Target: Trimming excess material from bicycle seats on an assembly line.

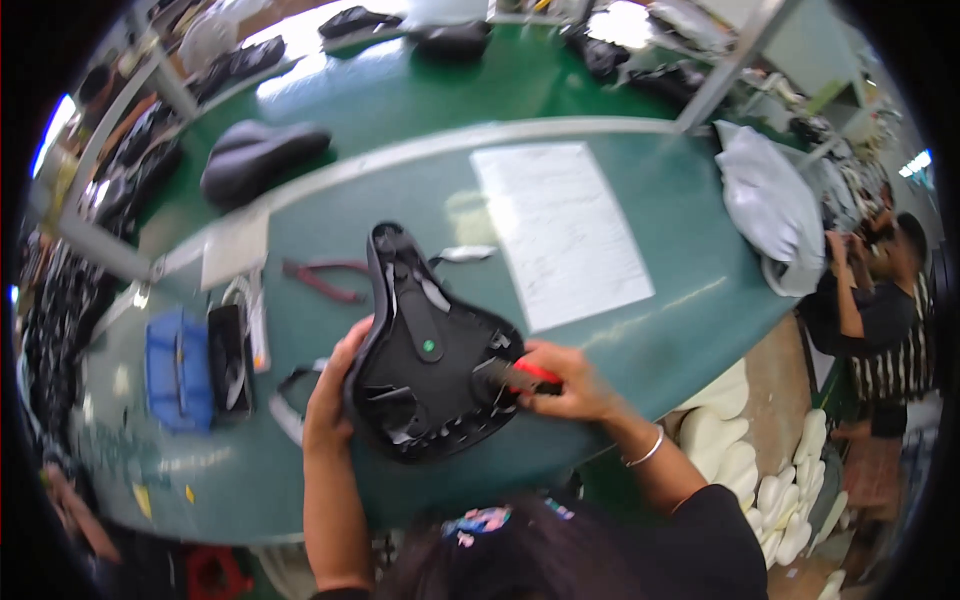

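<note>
A black bicycle saddle (pixel 440 385) is turned underside up over the green table, its narrow nose pointing away from me. My left hand (pixel 337 390) grips its left edge, fingers mostly hidden beneath. My right hand (pixel 572 384) is closed around a tool with red handles and a grey metal head, which looks like pliers (pixel 522 378). The tool's head meets the saddle's right rear edge; its tip is hard to make out. Folded black cover material lines the rear rim, and a round green sticker (pixel 429 345) marks the middle.
Dark-red-handled pliers (pixel 325 279) lie left of the saddle. Further left are a blue box (pixel 178 370) and a black tray (pixel 230 358). A white paper sheet (pixel 560 230) lies ahead; another saddle (pixel 258 160) rests behind a raised strip. Foam pads (pixel 780 510) and a person (pixel 880 310) are at right.
</note>
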